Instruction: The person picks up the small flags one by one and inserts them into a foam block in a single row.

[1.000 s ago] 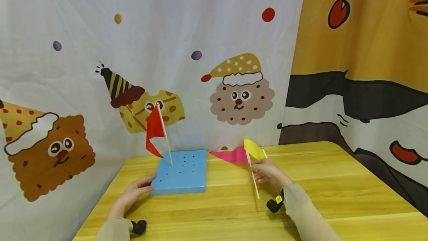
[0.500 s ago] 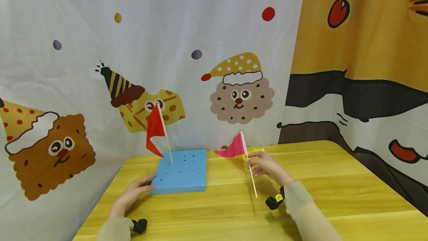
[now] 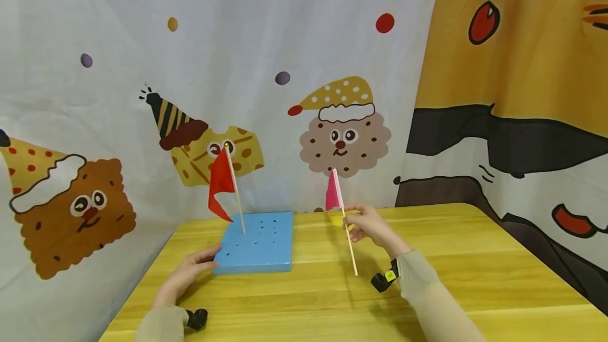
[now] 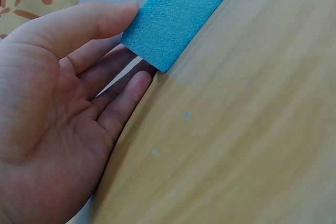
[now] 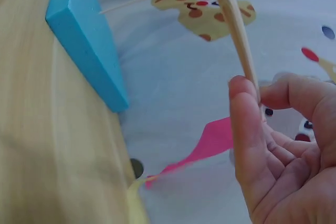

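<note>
Head view shows my right hand [image 3: 368, 226] pinching the pink flag [image 3: 333, 194] mid-stick at frame centre, a light, snappable stick I'd judge, while my flat left hand [image 3: 190, 271] steadies the blue foam block [image 3: 254, 244].

The left hand [image 3: 190, 271] lies flat, fingers straight, against the block [image 3: 256, 244]. Right of the block, the raised right hand [image 3: 370, 226] pinches a stick [image 3: 349, 249].
</note>
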Demonstrator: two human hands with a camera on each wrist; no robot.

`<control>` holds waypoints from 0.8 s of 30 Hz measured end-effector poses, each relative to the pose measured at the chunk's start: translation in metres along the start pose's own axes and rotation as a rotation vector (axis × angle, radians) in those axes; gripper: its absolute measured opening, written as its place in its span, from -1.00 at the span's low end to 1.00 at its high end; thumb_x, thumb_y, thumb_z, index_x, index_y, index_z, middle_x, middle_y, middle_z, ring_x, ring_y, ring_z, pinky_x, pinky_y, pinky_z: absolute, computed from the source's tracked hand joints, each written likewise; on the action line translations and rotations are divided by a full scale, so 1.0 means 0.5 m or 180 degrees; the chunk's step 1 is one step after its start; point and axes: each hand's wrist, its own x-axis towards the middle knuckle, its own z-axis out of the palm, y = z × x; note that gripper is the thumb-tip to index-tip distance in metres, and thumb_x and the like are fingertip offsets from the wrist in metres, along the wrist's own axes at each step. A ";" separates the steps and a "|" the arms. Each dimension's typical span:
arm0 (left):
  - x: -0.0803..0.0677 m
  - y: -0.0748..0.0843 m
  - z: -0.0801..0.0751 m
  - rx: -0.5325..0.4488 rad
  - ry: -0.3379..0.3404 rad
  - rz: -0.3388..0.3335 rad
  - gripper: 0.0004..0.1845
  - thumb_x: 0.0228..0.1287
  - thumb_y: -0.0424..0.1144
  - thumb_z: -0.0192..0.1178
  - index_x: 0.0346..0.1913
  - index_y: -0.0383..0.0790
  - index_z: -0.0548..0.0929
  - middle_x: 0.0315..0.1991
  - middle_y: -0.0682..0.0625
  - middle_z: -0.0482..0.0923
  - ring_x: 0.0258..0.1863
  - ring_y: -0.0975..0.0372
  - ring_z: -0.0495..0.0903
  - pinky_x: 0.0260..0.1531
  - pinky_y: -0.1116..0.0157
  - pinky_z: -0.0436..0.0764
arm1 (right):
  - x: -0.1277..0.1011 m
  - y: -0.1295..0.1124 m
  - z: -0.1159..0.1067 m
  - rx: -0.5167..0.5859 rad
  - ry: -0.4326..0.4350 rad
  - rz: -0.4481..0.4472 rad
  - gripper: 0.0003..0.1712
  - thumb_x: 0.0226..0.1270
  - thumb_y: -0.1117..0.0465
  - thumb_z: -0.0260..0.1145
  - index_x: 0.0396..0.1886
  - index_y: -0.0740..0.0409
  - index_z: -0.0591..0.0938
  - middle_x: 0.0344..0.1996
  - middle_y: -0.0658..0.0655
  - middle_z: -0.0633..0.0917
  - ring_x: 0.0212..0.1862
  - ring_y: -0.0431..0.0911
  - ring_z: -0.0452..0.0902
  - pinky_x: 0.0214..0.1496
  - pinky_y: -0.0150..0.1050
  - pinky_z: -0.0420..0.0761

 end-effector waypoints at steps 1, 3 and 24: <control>0.000 0.001 -0.001 0.0011 -0.0013 0.0011 -0.30 0.33 -0.12 0.25 0.45 -0.26 0.29 0.44 -0.30 0.15 0.41 -0.18 0.09 0.31 -0.17 0.16 | 0.004 -0.007 0.003 -0.0010 -0.0006 -0.0054 -0.43 0.24 0.35 0.20 0.26 0.39 0.38 -0.45 0.23 0.68 -0.70 -0.16 0.54 -0.55 -0.24 0.65; -0.001 0.002 -0.003 0.0017 -0.0016 0.0020 -0.31 0.33 -0.12 0.25 0.45 -0.26 0.29 0.44 -0.29 0.15 0.41 -0.17 0.09 0.31 -0.17 0.16 | 0.010 -0.022 0.009 -0.0050 -0.0013 -0.0148 -0.42 0.24 0.35 0.20 0.27 0.39 0.38 -0.43 0.23 0.69 -0.69 -0.16 0.54 -0.54 -0.22 0.66; -0.007 0.000 0.007 0.0108 0.0027 0.0115 -0.34 0.34 -0.13 0.24 0.43 -0.26 0.32 0.43 -0.27 0.18 0.42 -0.18 0.08 0.31 -0.18 0.15 | 0.063 -0.090 0.097 -0.0402 -0.0004 -0.1187 -0.52 0.30 0.44 0.19 0.23 0.31 0.41 -0.34 0.27 0.59 -0.59 0.09 0.61 -0.49 0.15 0.64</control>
